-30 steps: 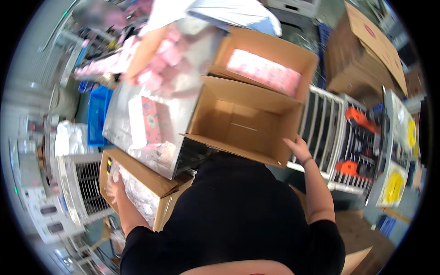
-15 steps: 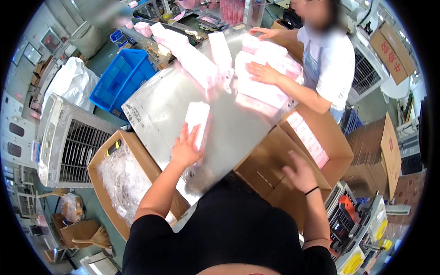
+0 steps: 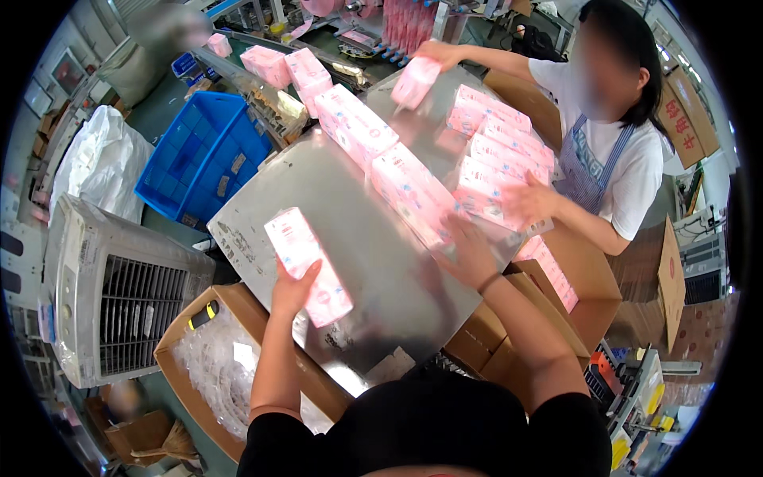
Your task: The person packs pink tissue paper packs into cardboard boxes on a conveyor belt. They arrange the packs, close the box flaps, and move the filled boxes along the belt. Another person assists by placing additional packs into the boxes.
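Observation:
A pink-and-white tissue pack (image 3: 298,246) lies slanted on the left of the metal table (image 3: 278,179). My left hand (image 3: 294,288) is closed on it, thumb across the top, other fingers mostly hidden at its side. My right hand (image 3: 470,250) reaches to the near end of another pink tissue pack (image 3: 409,191), its fingers stretched out at that end; exact contact is hard to make out. A further pink pack (image 3: 355,123) continues the row behind it. Across the table, a person's hand (image 3: 528,200) rests by several grouped packs (image 3: 501,151), and their other hand holds one pack (image 3: 416,81).
An open carton (image 3: 592,274) with pink packs stands at the table's right. To my left are a carton (image 3: 179,354) of clear plastic wrap with a yellow-black cutter (image 3: 203,315), a grey air cooler (image 3: 83,294) and a blue crate (image 3: 179,187). A conveyor (image 3: 266,99) runs behind.
My left hand has shifted left with its pack, which now tilts the other way. My right hand has moved from over the carton to the row of packs. The other person has lifted a pack.

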Demonstrator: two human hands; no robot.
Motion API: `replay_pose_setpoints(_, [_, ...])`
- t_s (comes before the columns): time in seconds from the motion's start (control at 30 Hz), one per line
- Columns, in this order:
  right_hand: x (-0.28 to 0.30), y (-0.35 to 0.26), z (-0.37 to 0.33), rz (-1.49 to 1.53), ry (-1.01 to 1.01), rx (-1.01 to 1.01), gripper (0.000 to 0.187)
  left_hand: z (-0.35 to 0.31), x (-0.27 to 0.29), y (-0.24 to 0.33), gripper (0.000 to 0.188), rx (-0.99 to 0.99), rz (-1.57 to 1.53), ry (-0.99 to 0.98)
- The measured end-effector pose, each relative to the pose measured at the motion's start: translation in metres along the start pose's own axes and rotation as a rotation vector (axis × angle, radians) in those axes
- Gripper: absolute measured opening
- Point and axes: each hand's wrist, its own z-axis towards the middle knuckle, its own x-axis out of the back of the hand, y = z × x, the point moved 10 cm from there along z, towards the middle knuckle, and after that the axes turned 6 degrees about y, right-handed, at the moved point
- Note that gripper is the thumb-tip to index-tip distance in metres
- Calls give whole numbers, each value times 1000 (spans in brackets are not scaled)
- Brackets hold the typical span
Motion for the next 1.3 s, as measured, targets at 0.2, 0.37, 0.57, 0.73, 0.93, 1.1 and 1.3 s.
replay_pose_setpoints(0.2, [-57,25,77,-253,-122,-352,104,12,-17,20,100,31,-21,-42])
replay_pose_setpoints(0.37, [-57,-78,53,82,-174,-135,102,14,-3,-5,76,-7,-135,-15])
replay_pose_setpoints(0.57, [-65,-59,162,-192,347,57,102,19,2,2,91,172,-157,-186])
replay_pose_setpoints(0.73, [-93,26,192,101,-59,-335,111,8,-3,10,112,238,-112,-412])
replay_pose_setpoints(0.93, [-63,-46,60,176,-497,-181,120,5,-7,0,118,186,-43,-414])
replay_pose_setpoints(1.1, [-59,-29,68,203,-410,-72,94,2,11,13,116,190,-117,-344])
replay_pose_setpoints(1.3, [-84,6,303,-204,-16,-132,110,1,-7,22,119,184,-236,-430])
